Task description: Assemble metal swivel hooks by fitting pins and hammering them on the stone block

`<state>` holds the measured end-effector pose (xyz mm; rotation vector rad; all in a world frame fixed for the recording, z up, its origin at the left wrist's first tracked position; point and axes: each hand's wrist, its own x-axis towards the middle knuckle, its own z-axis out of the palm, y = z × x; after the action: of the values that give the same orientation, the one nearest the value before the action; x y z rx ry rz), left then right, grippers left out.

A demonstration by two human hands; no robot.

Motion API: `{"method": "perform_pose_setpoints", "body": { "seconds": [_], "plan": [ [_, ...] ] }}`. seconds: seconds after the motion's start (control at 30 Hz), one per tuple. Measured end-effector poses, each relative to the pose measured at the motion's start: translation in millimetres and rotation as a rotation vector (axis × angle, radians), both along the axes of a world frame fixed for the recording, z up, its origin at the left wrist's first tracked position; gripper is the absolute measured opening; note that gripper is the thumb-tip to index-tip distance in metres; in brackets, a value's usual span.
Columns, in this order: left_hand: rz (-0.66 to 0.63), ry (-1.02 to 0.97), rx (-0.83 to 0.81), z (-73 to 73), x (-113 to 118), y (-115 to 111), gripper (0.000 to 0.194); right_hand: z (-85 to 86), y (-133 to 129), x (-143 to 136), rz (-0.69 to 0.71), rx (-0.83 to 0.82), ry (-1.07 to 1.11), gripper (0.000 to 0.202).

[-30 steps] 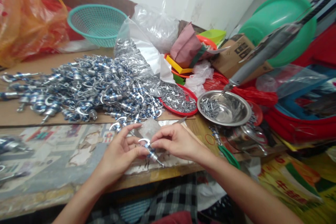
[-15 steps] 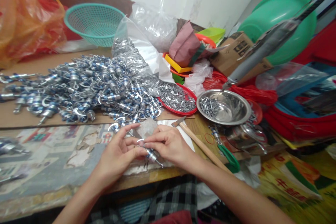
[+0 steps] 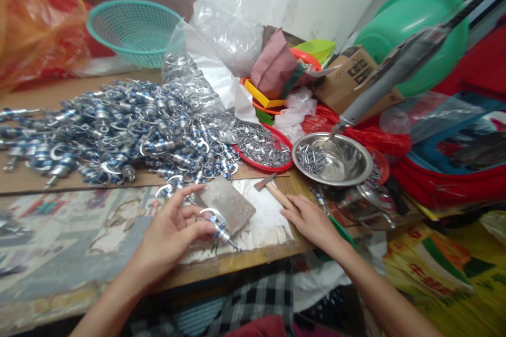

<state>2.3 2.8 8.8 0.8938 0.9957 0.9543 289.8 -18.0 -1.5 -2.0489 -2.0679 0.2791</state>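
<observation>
My left hand (image 3: 177, 229) pinches a blue-and-silver metal fitting (image 3: 221, 229) with a curved pale arm at one end and a thin rod at the other. The fitting lies across the near edge of a flat grey metal block (image 3: 229, 204), which rests on white paper (image 3: 269, 210). To the right, my right hand (image 3: 312, 221) is closed around the wooden handle of a small hammer (image 3: 279, 195), whose head points toward the block. Just beyond my left hand a big heap of similar fittings (image 3: 118, 126) spreads over the cardboard.
A red tray (image 3: 261, 150) of small metal pieces and a steel bowl (image 3: 356, 168) of pins stand beyond the hammer. Over the bowl slants a grey tool (image 3: 379, 87). A teal basket (image 3: 134, 31) sits at the back left, a lidded pot (image 3: 367, 202) at the right.
My right hand has left the fitting and moved right onto the hammer handle. The left hand keeps the fitting, and the grey block shows more fully now.
</observation>
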Motion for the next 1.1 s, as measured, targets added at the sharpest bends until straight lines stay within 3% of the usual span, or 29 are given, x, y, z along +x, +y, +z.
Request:
{"method": "perform_pose_setpoints", "body": {
  "seconds": [0.1,0.2,0.4,0.67,0.87,1.03,1.1],
  "plan": [
    [0.003,0.011,0.001,1.0,0,0,0.07,3.6,-2,-8,-0.011,-0.006,0.125,0.024],
    [-0.002,0.011,0.005,1.0,1,0,0.071,20.6,-11,-25,0.04,0.12,0.247,0.024],
    [0.013,0.029,0.011,0.9,1,1,0.074,53.1,-37,-59,0.394,0.237,0.289,0.042],
    [0.037,0.011,-0.018,4.9,3,0,0.075,48.4,-44,-67,0.467,0.164,0.086,0.055],
    [0.03,0.017,-0.011,3.3,3,1,0.077,53.3,-47,-67,0.449,0.319,0.204,0.055],
    [0.04,0.011,-0.017,3.3,3,0,0.078,51.4,-49,-69,0.466,0.209,0.099,0.055],
    [0.044,0.015,-0.014,3.2,3,0,0.077,50.3,-52,-70,0.44,0.25,0.138,0.055]
  ]
}}
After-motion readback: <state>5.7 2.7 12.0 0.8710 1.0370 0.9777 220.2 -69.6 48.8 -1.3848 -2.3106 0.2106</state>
